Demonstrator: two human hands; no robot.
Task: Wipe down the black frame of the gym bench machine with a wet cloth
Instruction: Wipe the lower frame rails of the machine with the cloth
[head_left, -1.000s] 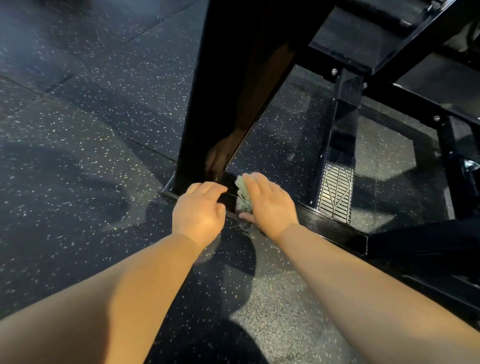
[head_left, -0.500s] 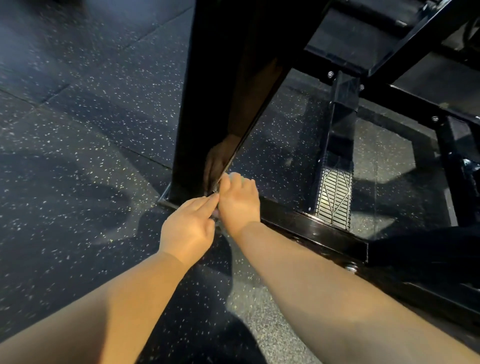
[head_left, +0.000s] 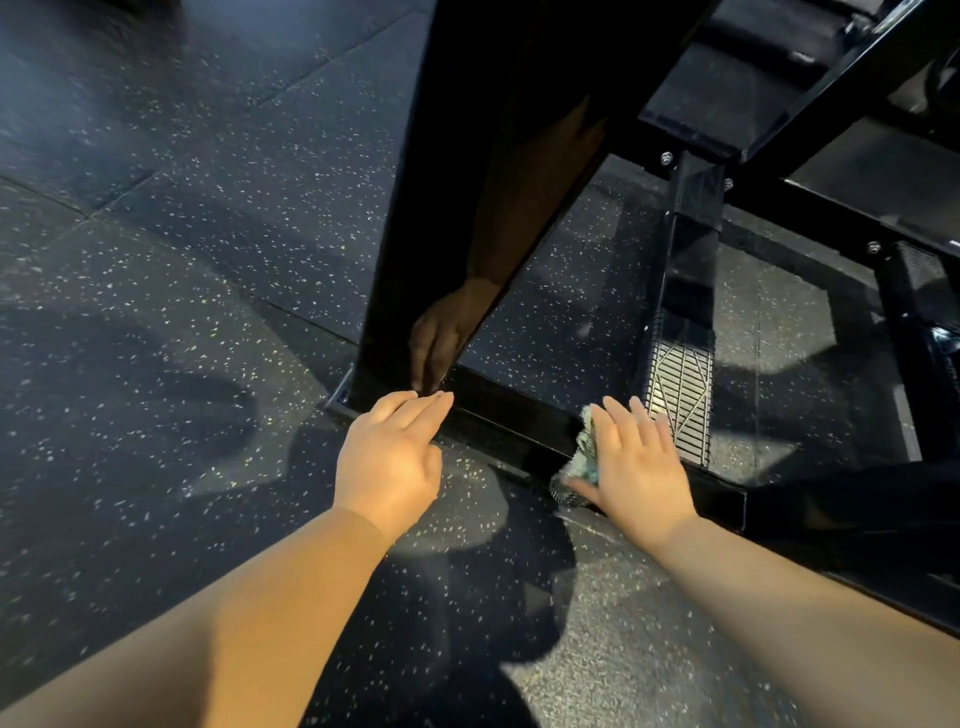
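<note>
The gym bench machine's black frame rises as a wide glossy post (head_left: 467, 182) from a low base bar (head_left: 514, 421) that lies on the floor. My right hand (head_left: 636, 462) presses a greenish cloth (head_left: 584, 457) flat against the base bar, fingers spread over it; most of the cloth is hidden under the palm. My left hand (head_left: 392, 457) rests with its fingertips on the base bar at the foot of the post and holds nothing. The post mirrors my left hand.
A ribbed metal foot plate (head_left: 678, 400) sits just right of my right hand on another frame member. More black beams and bolts cross the upper right. Speckled rubber floor (head_left: 182, 312) spreads to the left and below.
My right hand has slid the cloth rightward along the base bar, away from the post. My left hand stays at the post's foot. The hands, touching half a second ago, are now apart.
</note>
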